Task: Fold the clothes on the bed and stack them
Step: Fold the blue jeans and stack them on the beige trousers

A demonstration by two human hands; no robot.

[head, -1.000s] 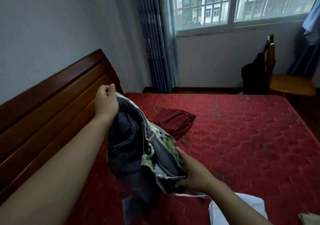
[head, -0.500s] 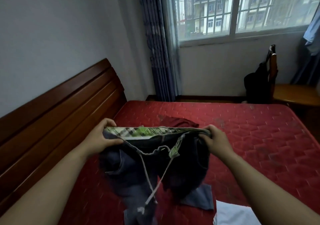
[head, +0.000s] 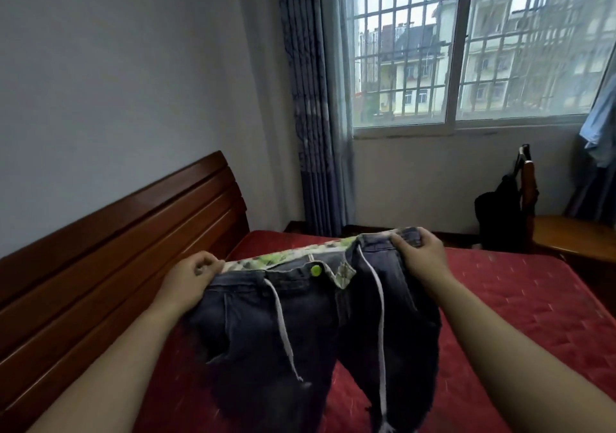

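Hidden: the dark blue denim shorts with green plaid lining (head: 266, 326) cover the middle of the red quilted mattress (head: 516, 299), so I cannot see what lies behind them.
Cut off: the leg hems are blurred, and the right leg runs out at the lower edge of the view.
Hard to make out: the fingertips of both my hands go behind the waistband cloth.
Around: a dark wooden headboard (head: 116, 249) is on my left. A blue-grey curtain (head: 310, 116) hangs beside the barred window (head: 466, 49). A wooden chair (head: 566, 229) with a black bag (head: 496, 219) hanging on its back stands beyond the bed.
In the way: the shorts hang between my forearms, in front of the mattress.
Shorts: held up above the bed with the waistband stretched wide. A green button (head: 314, 269) is at the front, and two white drawstring cords (head: 281, 319) hang down.
Left hand (head: 190, 279): fingers curled tight, gripping the left end of the waistband.
Right hand (head: 421, 254): thumb on top and fingers behind, pinching the right end of the waistband, a little higher than the left.
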